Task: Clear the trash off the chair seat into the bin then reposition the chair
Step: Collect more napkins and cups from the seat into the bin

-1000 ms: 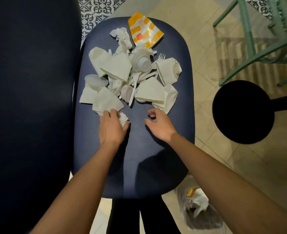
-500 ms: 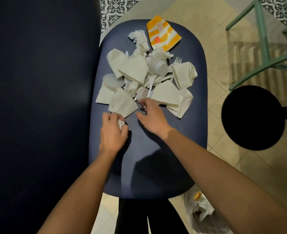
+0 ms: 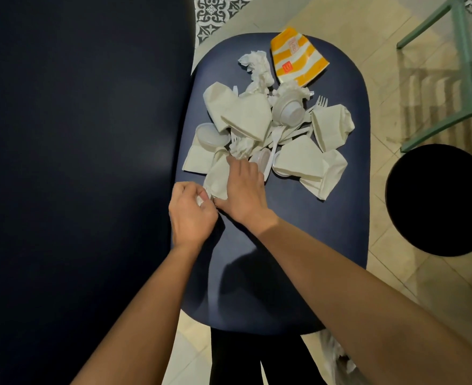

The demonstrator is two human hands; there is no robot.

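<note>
- The navy seat (image 3: pixel 285 232) carries the trash (image 3: pixel 257 129) on its far half; the near half is bare.
- The pile is mostly folded napkins (image 3: pixel 246 112), with a crumpled tissue (image 3: pixel 257 65), a small plastic cup (image 3: pixel 289 111), a round lid (image 3: pixel 211 136) and white forks (image 3: pixel 321 102) mixed in.
- An orange-striped wrapper (image 3: pixel 298 58) lies at the far edge, just touching the pile.
- The left hand (image 3: pixel 193 215) is by the seat's left edge, its fingers curled round a small white wad (image 3: pixel 200 200).
- The right hand (image 3: pixel 244 187) is just beside the left, thumb to knuckles. Its fingers lie stretched over the nearest napkin (image 3: pixel 218 176), tips at the pile's near side, closed on nothing visible.
- A white bag (image 3: pixel 336 352) sits on the floor by the seat's near right corner, mostly hidden behind the right forearm.
- A black stool (image 3: pixel 437 201) stands right of the seat, with green legs (image 3: pixel 464 51) beyond it.
</note>
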